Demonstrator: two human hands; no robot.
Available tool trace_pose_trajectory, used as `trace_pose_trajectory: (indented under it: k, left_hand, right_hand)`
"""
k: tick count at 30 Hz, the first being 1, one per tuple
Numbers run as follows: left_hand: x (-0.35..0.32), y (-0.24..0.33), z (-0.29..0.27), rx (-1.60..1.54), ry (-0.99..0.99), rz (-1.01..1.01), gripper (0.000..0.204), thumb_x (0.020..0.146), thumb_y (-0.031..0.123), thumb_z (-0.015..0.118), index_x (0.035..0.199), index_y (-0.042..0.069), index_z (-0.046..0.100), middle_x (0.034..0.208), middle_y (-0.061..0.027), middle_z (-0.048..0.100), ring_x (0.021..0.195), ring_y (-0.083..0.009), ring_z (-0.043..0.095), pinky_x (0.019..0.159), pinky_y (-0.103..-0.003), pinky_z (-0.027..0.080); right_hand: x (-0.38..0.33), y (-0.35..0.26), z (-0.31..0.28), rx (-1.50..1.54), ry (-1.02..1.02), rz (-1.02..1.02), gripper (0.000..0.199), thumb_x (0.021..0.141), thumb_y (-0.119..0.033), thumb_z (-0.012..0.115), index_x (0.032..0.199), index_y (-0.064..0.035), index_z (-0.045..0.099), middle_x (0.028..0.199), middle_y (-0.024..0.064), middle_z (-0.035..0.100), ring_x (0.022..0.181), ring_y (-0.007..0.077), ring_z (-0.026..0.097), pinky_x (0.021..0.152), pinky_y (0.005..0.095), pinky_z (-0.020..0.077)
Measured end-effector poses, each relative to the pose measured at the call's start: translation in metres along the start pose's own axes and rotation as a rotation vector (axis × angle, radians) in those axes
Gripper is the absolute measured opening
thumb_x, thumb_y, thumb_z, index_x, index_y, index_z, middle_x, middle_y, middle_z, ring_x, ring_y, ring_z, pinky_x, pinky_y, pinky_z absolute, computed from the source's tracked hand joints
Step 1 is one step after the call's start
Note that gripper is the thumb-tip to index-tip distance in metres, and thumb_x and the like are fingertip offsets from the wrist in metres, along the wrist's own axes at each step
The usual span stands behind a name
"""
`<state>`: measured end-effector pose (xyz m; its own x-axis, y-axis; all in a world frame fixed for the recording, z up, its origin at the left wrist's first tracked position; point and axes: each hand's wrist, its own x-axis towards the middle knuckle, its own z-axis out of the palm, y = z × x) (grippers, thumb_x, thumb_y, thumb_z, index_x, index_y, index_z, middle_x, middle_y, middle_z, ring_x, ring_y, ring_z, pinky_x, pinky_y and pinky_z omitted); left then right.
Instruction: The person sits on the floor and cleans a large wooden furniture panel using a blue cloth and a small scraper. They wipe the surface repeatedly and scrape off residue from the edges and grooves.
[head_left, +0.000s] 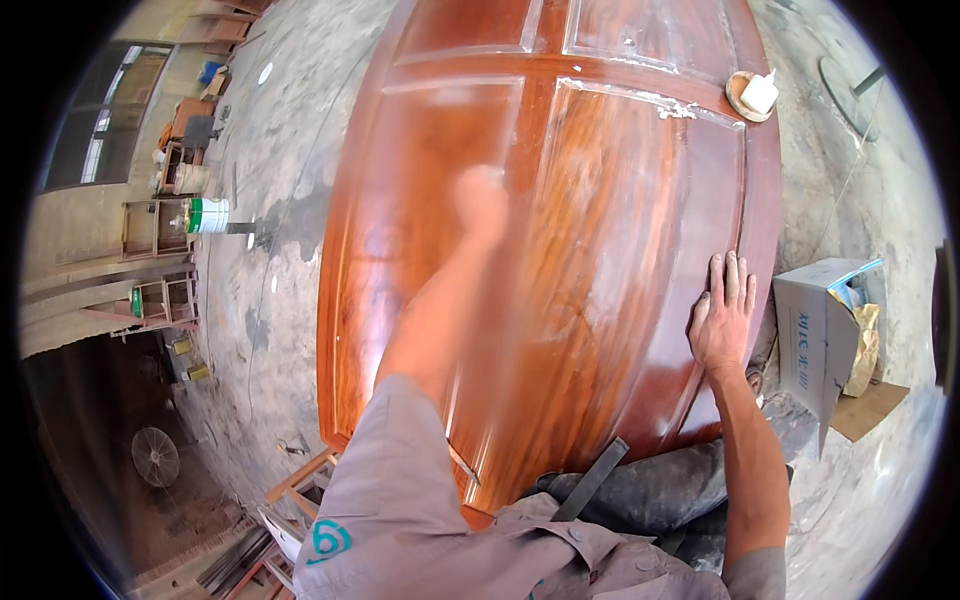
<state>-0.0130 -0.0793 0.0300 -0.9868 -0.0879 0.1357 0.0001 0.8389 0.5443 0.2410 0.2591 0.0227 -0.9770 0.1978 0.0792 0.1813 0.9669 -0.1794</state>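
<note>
Here the glossy reddish-brown panelled wooden door lies flat, its long axis running away from the person. The left hand, blurred over the door's middle, is too smeared to tell its grip. The right hand lies open-palmed, fingers spread, at the door's right edge, holding nothing.

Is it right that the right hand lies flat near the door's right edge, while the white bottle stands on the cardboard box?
Not quite. The head view shows the white bottle on a small round disc at the door's far right corner, not on the cardboard box. The right hand does lie flat near the right edge.
</note>
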Motion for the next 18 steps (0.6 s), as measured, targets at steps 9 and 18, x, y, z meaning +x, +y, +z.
trace_pose_trajectory:
  k: [9,18]
  left_hand:
    - [0.098,0.022,0.045,0.083,0.038,0.083,0.014,0.089,0.012,0.069,0.091,0.001,0.078,0.092,-0.0274,0.075,0.094,-0.0461,0.073,0.086,-0.054,0.056]
    - [0.170,0.039,0.087,0.198,0.063,0.137,0.019,0.087,0.010,0.068,0.100,0.005,0.081,0.099,-0.0258,0.077,0.096,-0.0441,0.075,0.089,-0.052,0.057]
  right_hand:
    - [0.006,-0.002,-0.004,0.056,-0.039,0.018,0.073,0.092,-0.014,0.056,0.163,-0.0046,0.039,0.170,0.0207,0.033,0.160,0.0394,0.025,0.133,0.0555,0.0141]
    - [0.007,0.000,-0.013,0.075,-0.087,0.061,0.072,0.093,-0.013,0.056,0.162,-0.0034,0.039,0.170,0.0215,0.033,0.160,0.0394,0.025,0.133,0.0561,0.0135]
